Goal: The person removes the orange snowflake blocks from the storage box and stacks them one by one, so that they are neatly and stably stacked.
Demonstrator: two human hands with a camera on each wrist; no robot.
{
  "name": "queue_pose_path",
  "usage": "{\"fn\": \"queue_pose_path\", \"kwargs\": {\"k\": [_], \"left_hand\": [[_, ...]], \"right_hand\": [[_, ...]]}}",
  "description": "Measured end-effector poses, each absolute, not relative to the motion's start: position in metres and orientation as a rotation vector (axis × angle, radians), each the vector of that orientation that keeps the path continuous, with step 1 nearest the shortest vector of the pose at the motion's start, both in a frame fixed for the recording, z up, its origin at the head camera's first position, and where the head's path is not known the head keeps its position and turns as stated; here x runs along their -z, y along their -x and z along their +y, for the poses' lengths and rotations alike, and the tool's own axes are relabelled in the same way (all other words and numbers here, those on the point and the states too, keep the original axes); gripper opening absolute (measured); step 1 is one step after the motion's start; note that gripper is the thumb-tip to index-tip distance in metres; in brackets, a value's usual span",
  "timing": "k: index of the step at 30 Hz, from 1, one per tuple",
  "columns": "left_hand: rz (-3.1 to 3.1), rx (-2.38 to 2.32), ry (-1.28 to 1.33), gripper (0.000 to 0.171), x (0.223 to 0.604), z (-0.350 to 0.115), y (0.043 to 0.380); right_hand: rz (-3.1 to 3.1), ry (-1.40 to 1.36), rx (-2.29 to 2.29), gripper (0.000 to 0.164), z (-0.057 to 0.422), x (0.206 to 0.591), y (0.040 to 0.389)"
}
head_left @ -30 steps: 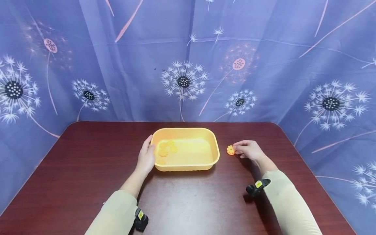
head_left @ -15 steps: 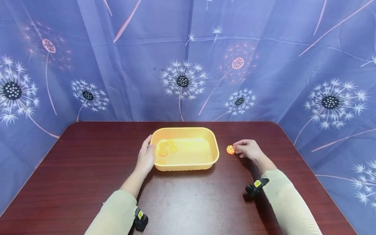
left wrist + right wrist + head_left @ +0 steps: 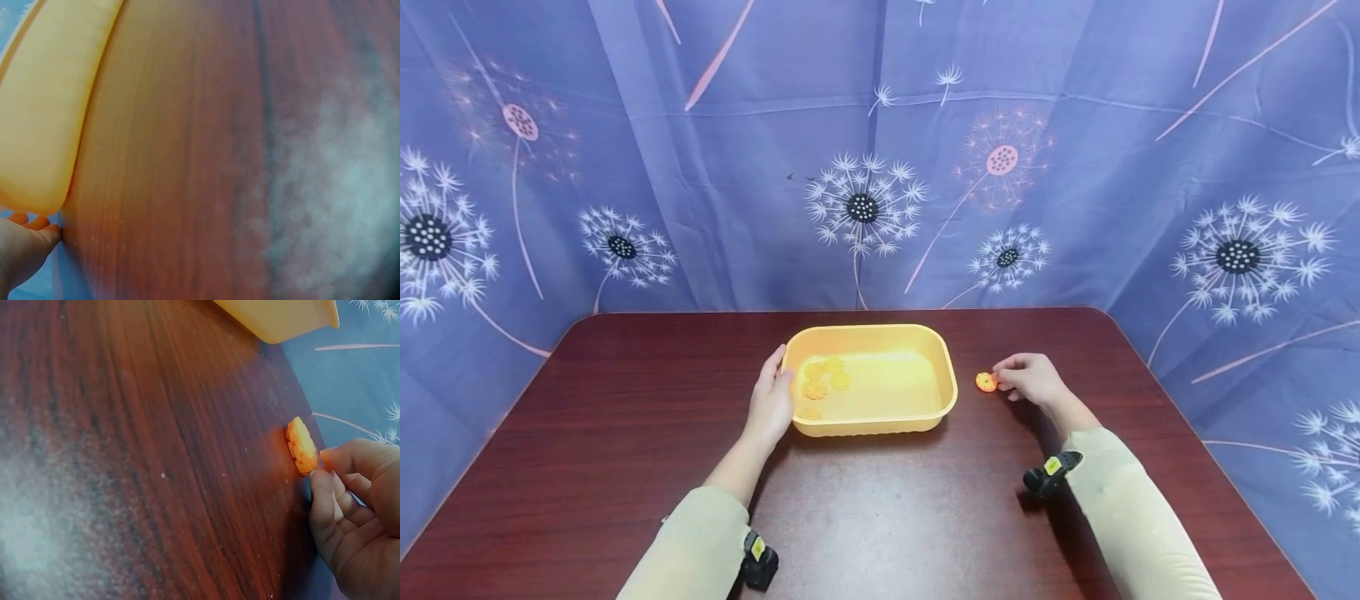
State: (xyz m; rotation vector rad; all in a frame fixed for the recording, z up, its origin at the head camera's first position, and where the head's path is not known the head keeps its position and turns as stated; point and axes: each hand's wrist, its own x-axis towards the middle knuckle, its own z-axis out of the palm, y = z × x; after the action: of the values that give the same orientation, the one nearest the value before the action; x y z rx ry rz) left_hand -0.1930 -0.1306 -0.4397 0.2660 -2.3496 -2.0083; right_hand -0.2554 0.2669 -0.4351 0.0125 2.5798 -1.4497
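Note:
A shallow yellow plastic tray stands on the table, with several orange-yellow round pieces lying in its left part. My left hand holds the tray's left end; in the left wrist view its fingers lie against the tray's outer wall and are partly cut off by the frame. To the right of the tray, my right hand pinches the edge of a small orange flower-patterned disc between thumb and fingertips. The right wrist view shows the disc tilted nearly on edge, with a notched rim.
The dark red-brown wooden table reaches back to a blue curtain printed with dandelions. Black cameras sit on both wrists. A bright reflection lies on the table's front middle.
The disc tilts slightly, looking a little flatter in the head view, while my right hand still pinches it. My left hand stays on the tray, and the head view shifts slightly.

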Motion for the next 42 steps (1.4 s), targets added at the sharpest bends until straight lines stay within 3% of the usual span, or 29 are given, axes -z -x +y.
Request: {"fn": "queue_pose_path", "kwargs": {"k": [27, 42], "left_hand": [[-2.321, 2.026, -0.25, 0.049, 0.44, -0.133, 0.193], [-2.339, 1.987, -0.272, 0.049, 0.439, -0.13, 0.194]], "right_hand": [[2.627, -0.052, 1.453, 0.035, 0.265, 0.435, 0.259], [2.362, 0.04, 1.799, 0.04, 0.226, 0.396, 0.259]]}}
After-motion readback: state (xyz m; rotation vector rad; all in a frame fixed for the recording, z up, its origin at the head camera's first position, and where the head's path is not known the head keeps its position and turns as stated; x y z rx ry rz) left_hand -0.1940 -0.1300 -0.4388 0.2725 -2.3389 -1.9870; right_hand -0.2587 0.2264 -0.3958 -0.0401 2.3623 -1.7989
